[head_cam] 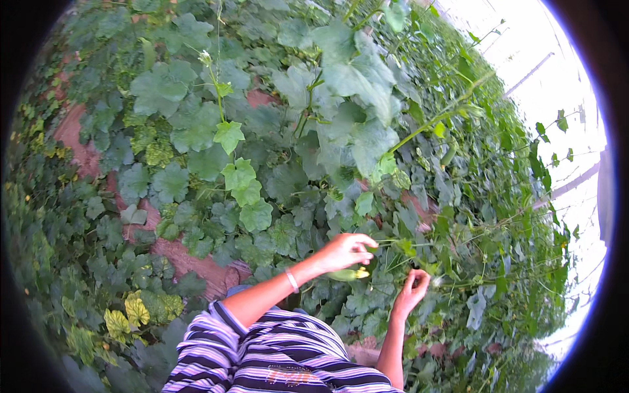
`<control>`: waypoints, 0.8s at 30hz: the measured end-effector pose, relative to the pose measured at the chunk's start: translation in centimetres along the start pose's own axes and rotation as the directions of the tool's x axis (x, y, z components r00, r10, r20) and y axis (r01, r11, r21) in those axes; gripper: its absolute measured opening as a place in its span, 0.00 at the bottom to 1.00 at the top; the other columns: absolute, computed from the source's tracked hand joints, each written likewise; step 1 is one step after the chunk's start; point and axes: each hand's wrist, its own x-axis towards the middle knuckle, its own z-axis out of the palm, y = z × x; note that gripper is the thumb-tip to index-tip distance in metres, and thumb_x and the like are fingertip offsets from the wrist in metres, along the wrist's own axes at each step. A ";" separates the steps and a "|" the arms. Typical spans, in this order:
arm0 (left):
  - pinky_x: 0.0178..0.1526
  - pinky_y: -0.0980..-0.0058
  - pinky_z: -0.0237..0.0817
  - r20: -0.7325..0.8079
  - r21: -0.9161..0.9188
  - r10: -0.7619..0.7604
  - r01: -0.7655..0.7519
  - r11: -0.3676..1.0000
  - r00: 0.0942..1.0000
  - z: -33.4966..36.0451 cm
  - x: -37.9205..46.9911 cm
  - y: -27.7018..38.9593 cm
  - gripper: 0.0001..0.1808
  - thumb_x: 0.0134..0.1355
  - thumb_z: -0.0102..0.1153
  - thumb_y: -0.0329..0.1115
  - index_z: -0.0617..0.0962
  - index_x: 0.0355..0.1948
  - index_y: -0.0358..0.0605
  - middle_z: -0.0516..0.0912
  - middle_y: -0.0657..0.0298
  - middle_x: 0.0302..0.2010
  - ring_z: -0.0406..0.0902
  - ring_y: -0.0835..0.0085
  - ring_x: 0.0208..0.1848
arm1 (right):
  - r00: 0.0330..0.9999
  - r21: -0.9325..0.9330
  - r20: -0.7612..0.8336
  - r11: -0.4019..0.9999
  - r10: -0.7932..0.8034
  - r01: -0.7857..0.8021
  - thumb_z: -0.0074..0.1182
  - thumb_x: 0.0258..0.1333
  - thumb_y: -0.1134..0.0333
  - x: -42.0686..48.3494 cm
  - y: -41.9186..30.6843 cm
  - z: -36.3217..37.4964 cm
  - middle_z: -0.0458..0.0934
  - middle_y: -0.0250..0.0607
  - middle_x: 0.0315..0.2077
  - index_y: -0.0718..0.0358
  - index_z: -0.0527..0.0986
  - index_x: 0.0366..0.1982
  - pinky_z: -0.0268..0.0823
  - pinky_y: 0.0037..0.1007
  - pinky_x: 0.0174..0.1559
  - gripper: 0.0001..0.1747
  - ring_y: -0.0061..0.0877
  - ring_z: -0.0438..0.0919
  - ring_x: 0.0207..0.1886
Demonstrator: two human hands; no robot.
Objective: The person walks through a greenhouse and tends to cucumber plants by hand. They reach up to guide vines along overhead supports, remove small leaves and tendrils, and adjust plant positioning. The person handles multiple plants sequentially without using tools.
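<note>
My left hand (346, 253) reaches in from the left over climbing vine foliage, with its fingers curved and thumb apart. Thin green tendrils (388, 240) run close to its fingertips, and nothing shows between them. Just below that hand hangs a young green gourd (342, 275) with a yellow blossom (362, 272) at its end. To the right, my right hand (412, 294) is raised with thumb and forefinger brought together beside a vine stem (432, 267). Whether something thin is pinched there cannot be made out.
Broad lobed leaves (349, 73) crowd the front. A young vine shoot (218, 93) climbs a thin string (218, 29). One thick stem (427, 125) slants up right, near another hanging gourd (448, 155). Reddish bare soil (186, 260) runs between plants at left.
</note>
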 end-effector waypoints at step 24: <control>0.18 0.85 0.53 -0.327 -0.238 -0.606 0.558 0.795 0.725 -22.4 -23.7 -2.3 0.09 0.67 0.56 0.32 0.80 0.47 0.43 0.84 0.67 0.28 0.64 0.88 0.16 | 0.257 0.665 0.695 -0.465 0.671 -0.584 0.49 0.67 0.52 6.0 4.1 37.3 0.80 0.44 0.46 0.63 0.70 0.50 0.78 0.30 0.40 0.22 0.36 0.82 0.46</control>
